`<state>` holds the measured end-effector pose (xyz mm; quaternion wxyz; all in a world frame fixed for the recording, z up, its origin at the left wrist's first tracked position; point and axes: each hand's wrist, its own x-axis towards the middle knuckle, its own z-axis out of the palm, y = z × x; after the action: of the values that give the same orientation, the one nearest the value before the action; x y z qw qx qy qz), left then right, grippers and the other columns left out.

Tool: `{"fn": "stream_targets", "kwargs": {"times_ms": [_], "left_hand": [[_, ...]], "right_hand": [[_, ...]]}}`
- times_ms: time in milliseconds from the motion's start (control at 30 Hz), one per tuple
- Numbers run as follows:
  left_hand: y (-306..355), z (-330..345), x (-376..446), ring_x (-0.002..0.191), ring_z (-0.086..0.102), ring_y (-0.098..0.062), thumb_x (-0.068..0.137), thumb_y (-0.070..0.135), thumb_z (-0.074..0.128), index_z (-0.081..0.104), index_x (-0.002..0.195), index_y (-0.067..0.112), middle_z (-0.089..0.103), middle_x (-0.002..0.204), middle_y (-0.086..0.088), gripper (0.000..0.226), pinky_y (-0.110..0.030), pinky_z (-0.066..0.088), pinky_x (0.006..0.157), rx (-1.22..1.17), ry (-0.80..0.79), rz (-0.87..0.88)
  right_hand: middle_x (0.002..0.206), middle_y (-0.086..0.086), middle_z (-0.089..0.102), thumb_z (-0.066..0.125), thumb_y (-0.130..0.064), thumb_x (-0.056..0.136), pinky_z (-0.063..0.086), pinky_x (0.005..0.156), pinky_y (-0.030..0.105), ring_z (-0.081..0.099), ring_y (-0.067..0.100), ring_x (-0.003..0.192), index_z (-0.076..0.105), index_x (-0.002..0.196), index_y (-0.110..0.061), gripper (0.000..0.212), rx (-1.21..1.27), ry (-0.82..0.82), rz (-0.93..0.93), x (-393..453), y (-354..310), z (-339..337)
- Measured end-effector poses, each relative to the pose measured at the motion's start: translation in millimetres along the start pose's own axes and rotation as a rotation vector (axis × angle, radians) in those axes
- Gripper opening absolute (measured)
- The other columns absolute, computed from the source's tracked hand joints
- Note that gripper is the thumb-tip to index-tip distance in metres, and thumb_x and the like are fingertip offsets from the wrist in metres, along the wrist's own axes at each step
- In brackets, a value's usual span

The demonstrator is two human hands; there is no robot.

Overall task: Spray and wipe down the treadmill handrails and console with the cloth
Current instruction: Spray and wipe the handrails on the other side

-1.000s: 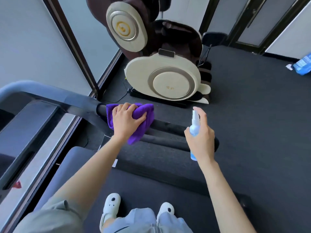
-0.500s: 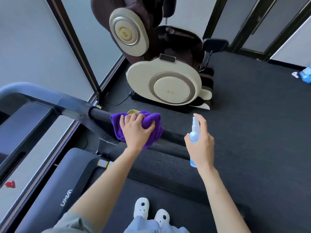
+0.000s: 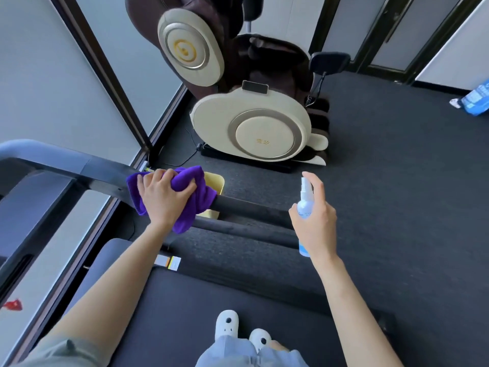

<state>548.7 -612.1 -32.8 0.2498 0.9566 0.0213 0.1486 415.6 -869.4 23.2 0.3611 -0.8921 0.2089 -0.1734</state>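
Cloth (image 3: 185, 197) is bunching purple under my left hand (image 3: 165, 200), whose grip is curling over it and pressing it around the treadmill handrail (image 3: 246, 207), at the place where the dark foam sleeve is meeting the grey arm of the frame. My right hand (image 3: 316, 221) is gripping the spray bottle (image 3: 305, 205) upright, just beside the free end of that handrail, with my index finger arching over the white nozzle and my other fingers wrapping the clear body. I am standing on the treadmill belt (image 3: 211, 300) in white shoes (image 3: 226, 324), both arms reaching forward. Just past the cloth, a yellow bin (image 3: 214, 181) is showing from behind the rail. Farther off on the dark carpet (image 3: 397, 181), a cream and brown massage chair (image 3: 251, 123) is sitting beside the frosted glass wall (image 3: 53, 75).
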Motion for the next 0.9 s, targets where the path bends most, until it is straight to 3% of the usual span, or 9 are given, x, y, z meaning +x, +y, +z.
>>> {"fn": "stream_targets", "kwargs": {"times_ms": [100, 367, 500, 600, 733, 900], "left_hand": [[20.9, 10.6, -11.3, 0.104, 0.052, -0.033, 0.075, 0.06, 0.052, 0.068, 0.087, 0.016, 0.067, 0.099, -0.005, 0.049, -0.049, 0.017, 0.115, 0.015, 0.007, -0.074], [88.6, 41.0, -60.9, 0.102, 0.052, -0.029, 0.076, 0.055, 0.06, 0.068, 0.083, 0.019, 0.066, 0.094, 0.001, 0.038, -0.05, 0.014, 0.117, -0.042, 0.072, -0.119], [140.0, 64.1, -98.3, 0.101, 0.052, -0.029, 0.074, 0.048, 0.066, 0.067, 0.08, 0.016, 0.064, 0.093, 0.001, 0.032, -0.053, 0.026, 0.11, -0.127, 0.192, -0.197], [178.7, 80.4, -127.0, 0.117, 0.045, -0.028, 0.075, 0.033, 0.076, 0.065, 0.084, 0.01, 0.06, 0.113, -0.003, 0.027, -0.042, 0.039, 0.102, -0.286, 0.291, -0.302], [194.4, 86.2, -131.3, 0.13, 0.032, -0.031, 0.077, 0.028, 0.076, 0.062, 0.089, 0.01, 0.039, 0.138, -0.008, 0.027, -0.014, 0.021, 0.091, -0.292, 0.345, -0.49], [198.9, 90.4, -102.2, 0.114, 0.047, -0.031, 0.08, 0.037, 0.072, 0.057, 0.091, 0.014, 0.031, 0.141, -0.001, 0.03, -0.027, 0.036, 0.081, -0.282, 0.459, -0.75]], "right_hand": [[0.093, 0.008, 0.066, 0.059, 0.0, 0.084, 0.053, 0.069, 0.046, 0.059, 0.031, 0.076, 0.045, 0.139, -0.027, 0.063, 0.002, -0.029, -0.05, 5.1, 3.6, -2.4], [0.088, 0.005, 0.065, 0.059, -0.002, 0.082, 0.051, 0.067, 0.04, 0.054, 0.028, 0.072, 0.044, 0.139, -0.028, 0.064, 0.084, -0.116, -0.193, 46.8, 31.1, -11.0], [0.078, 0.0, 0.061, 0.059, 0.0, 0.081, 0.051, 0.066, 0.042, 0.053, 0.029, 0.068, 0.044, 0.137, -0.027, 0.063, 0.156, -0.205, -0.287, 73.7, 57.7, -24.8], [0.084, 0.003, 0.065, 0.059, 0.001, 0.08, 0.05, 0.068, 0.04, 0.053, 0.029, 0.069, 0.044, 0.136, -0.023, 0.063, 0.183, -0.313, -0.385, 93.1, 78.0, -41.7], [0.091, -0.002, 0.064, 0.059, 0.0, 0.079, 0.05, 0.066, 0.038, 0.053, 0.027, 0.07, 0.043, 0.134, -0.026, 0.063, 0.218, -0.44, -0.478, 103.9, 98.2, -62.5], [0.08, -0.006, 0.057, 0.059, -0.002, 0.08, 0.051, 0.062, 0.041, 0.052, 0.026, 0.065, 0.042, 0.135, -0.027, 0.063, 0.223, -0.535, -0.528, 118.4, 108.2, -59.4]]}}
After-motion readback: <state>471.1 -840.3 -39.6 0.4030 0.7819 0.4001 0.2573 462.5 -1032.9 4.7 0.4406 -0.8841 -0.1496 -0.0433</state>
